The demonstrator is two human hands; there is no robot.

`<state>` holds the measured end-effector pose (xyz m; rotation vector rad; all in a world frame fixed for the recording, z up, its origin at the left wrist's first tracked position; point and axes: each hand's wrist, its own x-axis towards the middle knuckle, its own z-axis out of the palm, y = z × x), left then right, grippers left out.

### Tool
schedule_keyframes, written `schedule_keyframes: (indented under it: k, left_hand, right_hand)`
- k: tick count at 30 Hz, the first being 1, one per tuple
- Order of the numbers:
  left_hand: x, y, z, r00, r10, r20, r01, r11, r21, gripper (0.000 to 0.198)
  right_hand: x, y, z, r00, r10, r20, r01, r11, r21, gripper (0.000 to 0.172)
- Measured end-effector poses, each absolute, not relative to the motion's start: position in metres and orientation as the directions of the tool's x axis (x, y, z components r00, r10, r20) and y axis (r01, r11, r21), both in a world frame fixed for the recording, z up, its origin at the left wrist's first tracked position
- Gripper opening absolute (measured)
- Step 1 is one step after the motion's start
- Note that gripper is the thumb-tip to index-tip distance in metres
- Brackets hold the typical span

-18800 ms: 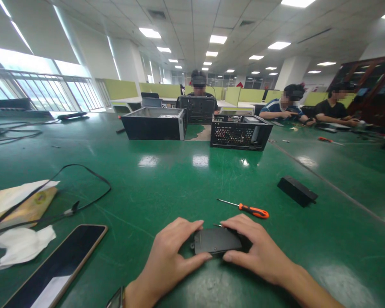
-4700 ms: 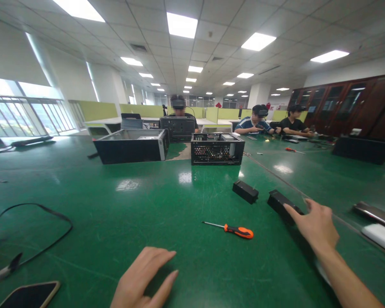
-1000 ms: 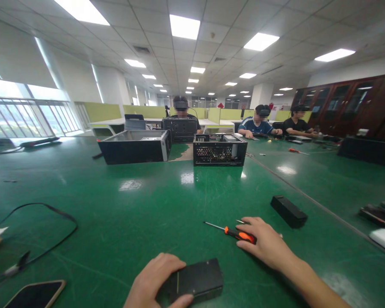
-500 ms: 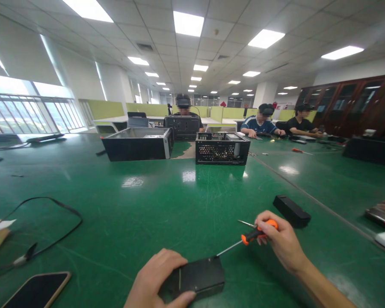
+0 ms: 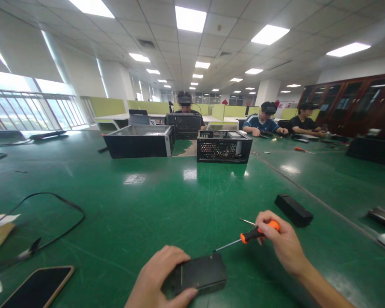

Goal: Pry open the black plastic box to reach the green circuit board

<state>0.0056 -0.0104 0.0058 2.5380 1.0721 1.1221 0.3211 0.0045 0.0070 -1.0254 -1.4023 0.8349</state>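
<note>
The left hand (image 5: 162,273) has its grip wrapped around the left end of the near black box (image 5: 208,271), which rests on the green worktop (image 5: 147,214). At 2 o'clock from that box, the right hand (image 5: 282,239) has its grip pinching the screwdriver (image 5: 252,235), blade pointing towards 8 o'clock. The tip is just by the box's far edge; I cannot tell if they touch. A thin metal shaft (image 5: 247,221) shows behind the right fingers, whether held or lying is unclear.

As I judge it, steadying and aiming are done; the blade looks not yet seated in any screw, and the cover seems on. The other black box (image 5: 294,209) lies at 2 o'clock, untouched, a phone (image 5: 35,288) at 9.
</note>
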Motion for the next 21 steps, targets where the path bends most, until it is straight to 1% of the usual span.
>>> schedule_keyframes:
  k: [3,9,21]
  left_hand:
    - [0.0058,-0.0119,0.0054,0.463,0.686,0.561,0.548,-0.72,0.427,0.032]
    - [0.0056,-0.0143,0.0045,0.461,0.732,0.501,0.576,-0.676,0.459,0.032]
    - [0.006,-0.0114,0.0028,0.49,0.702,0.516,0.54,-0.71,0.453,0.032]
  right_hand:
    - [0.322,0.0048,0.008,0.053,0.924,0.38,0.099,0.374,-0.922,0.024]
    - [0.3181,0.0035,0.0093,-0.008,0.927,0.375,0.13,0.373,-0.919,0.025]
    - [0.3239,0.0044,0.0072,-0.019,0.914,0.405,0.2,0.401,-0.894,0.025]
